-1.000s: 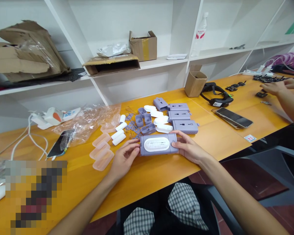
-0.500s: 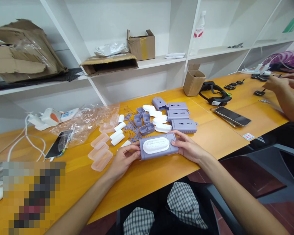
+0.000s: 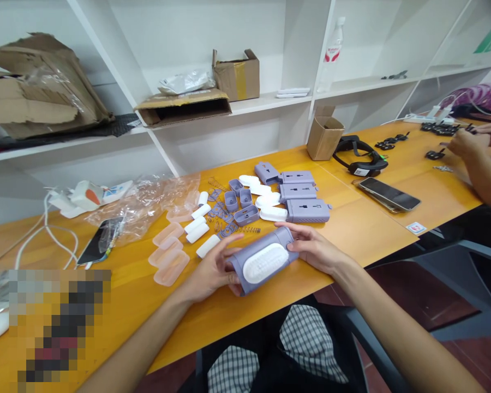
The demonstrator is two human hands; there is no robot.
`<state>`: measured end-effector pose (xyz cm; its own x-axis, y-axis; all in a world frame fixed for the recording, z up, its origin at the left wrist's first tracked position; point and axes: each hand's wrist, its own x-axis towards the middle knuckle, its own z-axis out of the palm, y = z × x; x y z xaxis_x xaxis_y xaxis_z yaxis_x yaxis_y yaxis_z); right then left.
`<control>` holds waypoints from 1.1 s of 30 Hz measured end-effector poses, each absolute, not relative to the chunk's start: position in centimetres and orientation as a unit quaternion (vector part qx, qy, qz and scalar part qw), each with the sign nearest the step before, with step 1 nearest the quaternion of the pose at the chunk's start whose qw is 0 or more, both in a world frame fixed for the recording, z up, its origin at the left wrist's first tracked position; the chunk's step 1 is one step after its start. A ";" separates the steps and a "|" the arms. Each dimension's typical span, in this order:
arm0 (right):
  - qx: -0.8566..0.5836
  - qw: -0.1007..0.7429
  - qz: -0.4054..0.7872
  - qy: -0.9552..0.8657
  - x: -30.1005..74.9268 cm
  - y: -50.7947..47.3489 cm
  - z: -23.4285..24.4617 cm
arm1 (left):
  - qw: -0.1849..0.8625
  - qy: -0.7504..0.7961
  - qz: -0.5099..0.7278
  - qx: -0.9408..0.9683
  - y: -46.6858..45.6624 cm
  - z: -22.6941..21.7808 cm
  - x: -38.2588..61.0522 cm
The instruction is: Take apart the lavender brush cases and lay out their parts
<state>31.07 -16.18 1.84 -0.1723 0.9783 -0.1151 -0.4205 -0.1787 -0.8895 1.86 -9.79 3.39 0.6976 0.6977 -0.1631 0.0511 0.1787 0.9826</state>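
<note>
A lilac plastic case (image 3: 262, 261) with a white oval insert on its face is held between both my hands just above the orange table (image 3: 352, 234). My left hand (image 3: 213, 267) cups its left end, fingers curled round it. Gripping its right end is my right hand (image 3: 313, 248). The case is tilted, left end lower and nearer me. Behind it lie more lilac cases (image 3: 306, 210), small lilac cups (image 3: 239, 203), white oval inserts (image 3: 268, 201), white cylinders (image 3: 198, 225) and tiny springs.
Translucent pink lids (image 3: 169, 256) lie to the left, with a phone (image 3: 96, 245) under crumpled plastic wrap. Another phone (image 3: 388, 194), a black headset (image 3: 360, 155) and a small cardboard box (image 3: 325, 136) stand to the right. Another person's hands (image 3: 470, 142) work at the far right. White shelves behind.
The case was lying flat on the table between my hands. Both hands have lifted it, pulled it nearer me and tilted it, left end down.
</note>
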 end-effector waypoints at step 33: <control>-0.416 0.421 0.552 -0.588 32.7 -17.7 2.9 | 0.629 0.385 0.287 0.612 -8.8 2.7 1.4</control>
<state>32.67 -17.73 2.91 -0.3006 0.9531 0.0359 0.0245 0.0453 -0.9987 1.40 -8.84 2.67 0.5392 0.8315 -0.1334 0.1112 0.0867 0.9900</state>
